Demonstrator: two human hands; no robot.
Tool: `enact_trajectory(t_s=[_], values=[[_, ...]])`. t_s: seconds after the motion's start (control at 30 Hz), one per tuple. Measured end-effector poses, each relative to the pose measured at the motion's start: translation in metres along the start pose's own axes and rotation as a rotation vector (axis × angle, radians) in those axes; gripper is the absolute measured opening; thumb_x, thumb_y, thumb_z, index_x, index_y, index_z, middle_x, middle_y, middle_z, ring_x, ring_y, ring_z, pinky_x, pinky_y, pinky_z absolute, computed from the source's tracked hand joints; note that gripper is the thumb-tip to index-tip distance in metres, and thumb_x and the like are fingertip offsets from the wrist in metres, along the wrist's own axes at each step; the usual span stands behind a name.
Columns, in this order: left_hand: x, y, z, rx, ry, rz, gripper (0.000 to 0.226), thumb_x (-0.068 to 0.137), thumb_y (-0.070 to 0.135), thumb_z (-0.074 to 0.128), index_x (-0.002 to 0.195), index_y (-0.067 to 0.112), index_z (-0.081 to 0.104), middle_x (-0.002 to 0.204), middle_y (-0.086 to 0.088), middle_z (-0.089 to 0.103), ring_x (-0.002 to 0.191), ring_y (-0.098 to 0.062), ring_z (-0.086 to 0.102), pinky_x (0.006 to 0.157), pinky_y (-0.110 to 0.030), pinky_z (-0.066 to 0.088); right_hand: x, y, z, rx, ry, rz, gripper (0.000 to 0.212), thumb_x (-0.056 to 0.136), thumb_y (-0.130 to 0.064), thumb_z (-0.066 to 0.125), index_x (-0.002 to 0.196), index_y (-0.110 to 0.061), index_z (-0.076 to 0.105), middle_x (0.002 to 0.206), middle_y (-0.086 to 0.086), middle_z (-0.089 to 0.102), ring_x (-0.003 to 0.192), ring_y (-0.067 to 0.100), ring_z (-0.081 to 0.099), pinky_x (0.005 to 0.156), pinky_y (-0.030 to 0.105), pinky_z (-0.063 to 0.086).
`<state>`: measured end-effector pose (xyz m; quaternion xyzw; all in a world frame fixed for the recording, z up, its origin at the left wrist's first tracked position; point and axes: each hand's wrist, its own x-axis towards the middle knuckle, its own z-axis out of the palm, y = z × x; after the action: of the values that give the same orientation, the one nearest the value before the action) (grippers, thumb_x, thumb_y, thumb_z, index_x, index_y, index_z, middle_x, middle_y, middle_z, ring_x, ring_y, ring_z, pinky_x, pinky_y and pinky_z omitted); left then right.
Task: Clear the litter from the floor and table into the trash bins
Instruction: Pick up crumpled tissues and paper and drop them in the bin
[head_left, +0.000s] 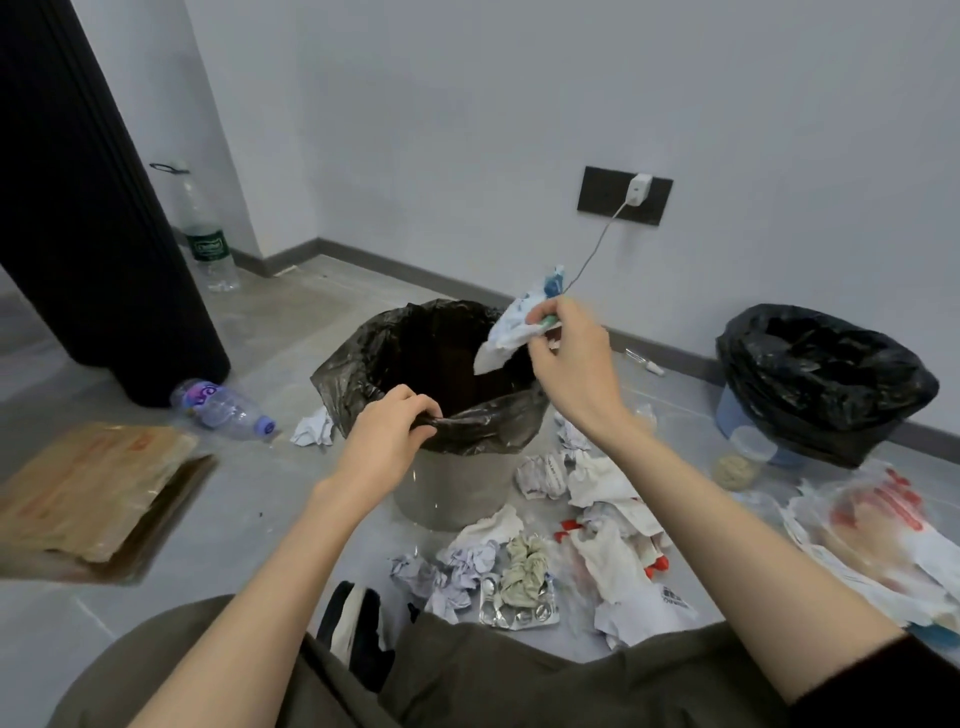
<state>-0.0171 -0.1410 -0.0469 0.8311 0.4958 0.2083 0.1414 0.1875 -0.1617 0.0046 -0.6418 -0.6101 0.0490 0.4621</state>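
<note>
My left hand: fingers curled over near rim of black liner, gripping it on grey bin. My right hand: pinches crumpled white-and-blue wrapper, held above bin's open mouth at far-right edge. Floor right of bin: pile of crumpled paper, blister pack nearest me. Left of bin: plastic bottle lying on side. Second bin, black-bagged, stands against wall, well apart to right.

White-blue wrapper hangs over the black-lined grey bin; crumpled papers lie just beside it.
</note>
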Motion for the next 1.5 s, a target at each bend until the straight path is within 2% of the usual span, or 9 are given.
enact_trajectory(t_s=[0.17, 0.43, 0.6, 0.77, 0.9, 1.07, 1.23, 1.4, 1.5], values=[[-0.005, -0.002, -0.001, -0.030, 0.029, -0.043, 0.015, 0.090, 0.028, 0.061, 0.103, 0.022, 0.063, 0.100, 0.005, 0.051, 0.084, -0.014, 0.052, 0.071, -0.026, 0.037, -0.009, 0.011, 0.017, 0.060, -0.325, 0.123, 0.053, 0.095, -0.010, 0.044, 0.145, -0.024, 0.034, 0.136, 0.005, 0.053, 0.112, 0.025, 0.058, 0.095, 0.038, 0.048], [-0.008, 0.016, 0.015, 0.179, 0.264, 0.112, 0.025, 0.088, 0.024, 0.064, 0.113, 0.023, 0.063, 0.117, 0.001, 0.054, 0.102, -0.023, 0.046, 0.079, -0.035, 0.043, -0.030, 0.062, -0.004, -0.036, -0.109, 0.362, 0.028, 0.089, -0.006, 0.048, 0.114, -0.011, 0.056, 0.104, 0.002, 0.060, 0.090, 0.015, 0.055, 0.077, 0.025, 0.040], [-0.008, 0.029, 0.044, 0.222, 0.268, 0.278, 0.042, 0.090, 0.025, 0.060, 0.132, 0.025, 0.053, 0.130, 0.004, 0.055, 0.117, -0.020, 0.051, 0.098, -0.038, 0.036, -0.081, 0.133, 0.009, -0.484, -0.695, 0.616, 0.054, 0.080, -0.017, 0.063, 0.131, -0.015, 0.047, 0.133, 0.014, 0.051, 0.117, 0.030, 0.052, 0.091, 0.034, 0.046], [0.000, 0.021, 0.060, 0.248, 0.261, 0.349, 0.050, 0.088, 0.008, 0.063, 0.134, 0.023, 0.053, 0.117, 0.004, 0.064, 0.102, -0.021, 0.060, 0.091, -0.037, 0.043, -0.114, 0.151, 0.020, -0.461, -1.002, 0.754, 0.099, 0.079, -0.020, 0.076, 0.152, -0.027, 0.010, 0.154, 0.010, 0.025, 0.135, 0.034, 0.037, 0.100, 0.046, 0.046], [0.009, 0.015, 0.066, 0.244, 0.289, 0.388, 0.070, 0.074, -0.017, 0.061, 0.133, 0.019, 0.054, 0.114, -0.001, 0.065, 0.092, -0.024, 0.060, 0.101, -0.042, 0.039, -0.117, 0.168, 0.023, -0.610, -0.962, 0.691, 0.102, 0.069, -0.028, 0.082, 0.148, -0.026, 0.018, 0.147, 0.012, 0.023, 0.128, 0.036, 0.043, 0.097, 0.051, 0.048], [0.013, 0.017, 0.069, 0.235, 0.274, 0.396, 0.076, 0.070, -0.023, 0.059, 0.133, 0.019, 0.054, 0.117, -0.004, 0.064, 0.099, -0.025, 0.061, 0.110, -0.044, 0.025, -0.116, 0.178, 0.027, -0.705, -0.855, 0.544, 0.069, 0.075, -0.031, 0.075, 0.131, -0.016, 0.038, 0.123, 0.009, 0.053, 0.113, 0.029, 0.053, 0.087, 0.039, 0.048], [0.012, 0.017, 0.069, 0.225, 0.287, 0.414, 0.074, 0.070, -0.023, 0.061, 0.132, 0.017, 0.055, 0.114, -0.004, 0.065, 0.096, -0.027, 0.060, 0.108, -0.044, 0.029, -0.104, 0.168, 0.029, -0.805, -0.434, 0.212, 0.057, 0.075, -0.049, 0.069, 0.126, -0.029, 0.053, 0.130, 0.003, 0.043, 0.119, 0.028, 0.035, 0.092, 0.040, 0.035], [0.014, 0.017, 0.069, 0.202, 0.278, 0.411, 0.071, 0.072, -0.021, 0.061, 0.132, 0.017, 0.056, 0.113, -0.003, 0.066, 0.097, -0.027, 0.060, 0.105, -0.045, 0.034, -0.107, 0.193, 0.035, -0.607, -0.668, 0.687, 0.110, 0.060, -0.068, 0.075, 0.146, -0.050, 0.010, 0.158, 0.004, -0.014, 0.143, 0.046, 0.007, 0.111, 0.060, 0.022], [0.014, 0.017, 0.069, 0.194, 0.282, 0.406, 0.070, 0.074, -0.020, 0.060, 0.132, 0.017, 0.055, 0.114, -0.003, 0.065, 0.098, -0.027, 0.059, 0.105, -0.045, 0.034, -0.110, 0.203, 0.039, -0.499, -0.885, 0.824, 0.119, 0.064, -0.071, 0.069, 0.151, -0.036, -0.005, 0.161, 0.013, -0.002, 0.146, 0.036, 0.014, 0.116, 0.052, 0.020]])
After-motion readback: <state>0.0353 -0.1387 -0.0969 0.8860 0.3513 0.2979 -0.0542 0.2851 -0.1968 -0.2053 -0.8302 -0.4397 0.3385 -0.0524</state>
